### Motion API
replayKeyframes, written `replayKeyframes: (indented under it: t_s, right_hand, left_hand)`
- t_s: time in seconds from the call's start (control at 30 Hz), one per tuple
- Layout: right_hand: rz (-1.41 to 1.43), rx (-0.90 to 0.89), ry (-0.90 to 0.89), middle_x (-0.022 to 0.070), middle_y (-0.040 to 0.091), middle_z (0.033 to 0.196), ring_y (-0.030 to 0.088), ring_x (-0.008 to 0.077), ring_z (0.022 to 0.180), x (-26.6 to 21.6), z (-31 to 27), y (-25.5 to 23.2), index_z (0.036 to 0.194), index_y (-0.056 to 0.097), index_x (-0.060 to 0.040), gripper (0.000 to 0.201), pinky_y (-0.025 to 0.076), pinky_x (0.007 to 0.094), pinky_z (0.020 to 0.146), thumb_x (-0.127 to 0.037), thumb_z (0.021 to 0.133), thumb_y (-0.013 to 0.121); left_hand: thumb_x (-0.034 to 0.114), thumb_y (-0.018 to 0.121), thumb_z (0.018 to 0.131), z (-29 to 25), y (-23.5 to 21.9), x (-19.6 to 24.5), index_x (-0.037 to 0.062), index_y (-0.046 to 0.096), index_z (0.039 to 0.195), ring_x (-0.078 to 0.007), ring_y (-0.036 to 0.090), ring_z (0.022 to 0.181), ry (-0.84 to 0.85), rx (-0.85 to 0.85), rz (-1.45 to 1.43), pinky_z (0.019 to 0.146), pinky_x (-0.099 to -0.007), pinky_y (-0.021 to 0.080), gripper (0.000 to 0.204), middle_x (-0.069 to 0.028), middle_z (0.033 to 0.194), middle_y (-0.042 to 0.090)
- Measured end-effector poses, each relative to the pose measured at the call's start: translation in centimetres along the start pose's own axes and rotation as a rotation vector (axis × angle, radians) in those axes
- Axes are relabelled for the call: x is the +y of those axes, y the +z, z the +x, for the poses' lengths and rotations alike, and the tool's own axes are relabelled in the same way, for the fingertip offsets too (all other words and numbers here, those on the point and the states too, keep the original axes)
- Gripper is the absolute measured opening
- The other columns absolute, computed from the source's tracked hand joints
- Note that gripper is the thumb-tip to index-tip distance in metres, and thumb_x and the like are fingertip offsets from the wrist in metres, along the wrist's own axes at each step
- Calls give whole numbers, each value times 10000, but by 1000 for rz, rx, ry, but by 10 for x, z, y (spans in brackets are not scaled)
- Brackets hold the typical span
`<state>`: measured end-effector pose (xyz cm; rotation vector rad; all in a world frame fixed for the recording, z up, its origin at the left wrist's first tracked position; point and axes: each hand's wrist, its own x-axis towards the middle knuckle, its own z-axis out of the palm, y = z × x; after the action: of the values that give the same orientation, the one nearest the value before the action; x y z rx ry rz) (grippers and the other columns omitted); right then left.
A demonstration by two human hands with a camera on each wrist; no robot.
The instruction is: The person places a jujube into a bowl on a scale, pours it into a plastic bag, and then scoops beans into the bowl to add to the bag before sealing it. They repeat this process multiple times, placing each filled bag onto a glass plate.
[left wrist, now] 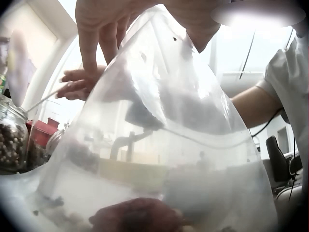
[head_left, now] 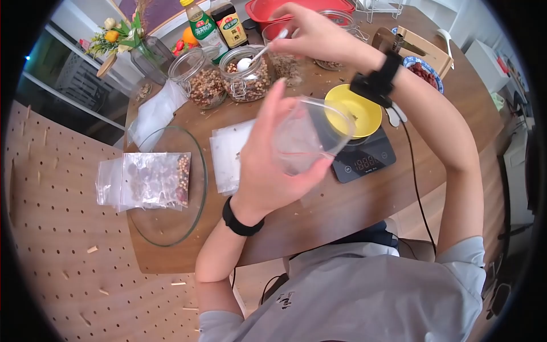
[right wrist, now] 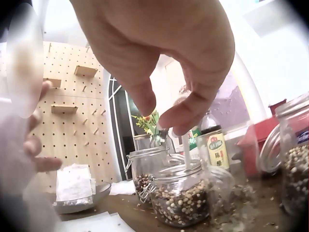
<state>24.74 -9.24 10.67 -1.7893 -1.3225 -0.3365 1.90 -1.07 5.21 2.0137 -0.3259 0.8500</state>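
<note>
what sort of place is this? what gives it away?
Probably a home kitchen or dining area, though it could be a staged set. Clues: condiment bottles, glass jars of dried goods and a digital scale, all on one wooden table.

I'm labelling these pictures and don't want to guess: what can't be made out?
Head view: the exact reading on the scale, small and blurred.
Head view: the red tub's far side, cut off by the top edge.
Left wrist view: whether dark shapes low in the plastic bag lie inside or behind; cloudy plastic blurs them.
Right wrist view: most of the left hand, blurred at the left edge.
</note>
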Motion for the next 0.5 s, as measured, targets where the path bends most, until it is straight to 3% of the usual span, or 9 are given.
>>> replayKeyframes:
  t_s: [0.03,0.1,0.13,0.17,0.2,0.27,0.4,0.43,0.5]
  right_hand:
    - [-3,-76,109,107,698,879,681,166,777,-16,-13,-22,1017,651,12,242,539,303,673,-224,966,675]
    - [119,-53,242,36,693,969,593,52,754,-9,-45,-41,1329,556,-28,351,481,216,624,-162,1019,651]
    - [182,-26,269,15,667,984,594,54,766,1,-68,-54,1382,506,-36,422,480,216,639,-139,1006,668]
    - [282,-71,392,3,649,983,596,48,789,-16,-91,-74,1372,515,-34,400,485,209,685,-120,1009,660]
    - [277,1,366,-23,653,907,592,51,817,-9,-123,-82,1279,579,-28,392,493,237,716,-205,962,727]
    - [164,18,485,-25,653,932,590,48,848,-26,-186,-98,1252,609,-42,320,486,226,730,-154,970,709]
    - [-19,2,488,105,716,1033,680,182,850,-63,-270,-106,1090,661,-15,197,534,292,710,-39,904,720]
    - [-68,-54,536,137,710,1080,690,253,904,-71,-286,-108,1069,648,-14,210,554,337,772,-32,880,738]
    - [-81,-40,435,147,703,1136,676,319,1007,-75,-305,-102,1062,626,-23,233,551,383,874,-39,865,748]
  left_hand:
    - [108,884,687,1,-5,0,-33,304,1566,-263,653,1190,-17,22,-19,978,-385,553,1063,-178,1311,628]
    - [90,877,696,5,-13,1,-34,290,1570,-247,642,1201,-51,79,-87,976,-370,552,1060,-165,1325,616]
    - [81,872,701,7,-17,2,-34,284,1572,-243,640,1202,-68,113,-136,973,-362,552,1057,-160,1328,614]
    - [73,867,705,9,-21,4,-34,278,1573,-240,637,1204,-87,147,-183,970,-354,551,1054,-156,1331,611]
    - [64,864,706,10,-26,6,-30,292,1571,-242,637,1203,-106,164,-172,963,-353,552,1042,-155,1330,613]
    - [45,858,706,13,-36,13,-21,318,1567,-247,638,1201,-146,201,-144,951,-352,553,1018,-154,1328,616]
    - [72,875,696,14,-43,18,31,432,1531,-269,665,1184,-224,-55,294,957,-380,554,946,-169,1301,650]
    - [74,874,702,13,-38,13,32,438,1527,-276,669,1180,-205,-105,335,961,-382,551,934,-171,1297,654]
    - [78,872,712,11,-27,0,34,451,1518,-290,676,1172,-163,-210,414,970,-385,546,910,-176,1288,661]
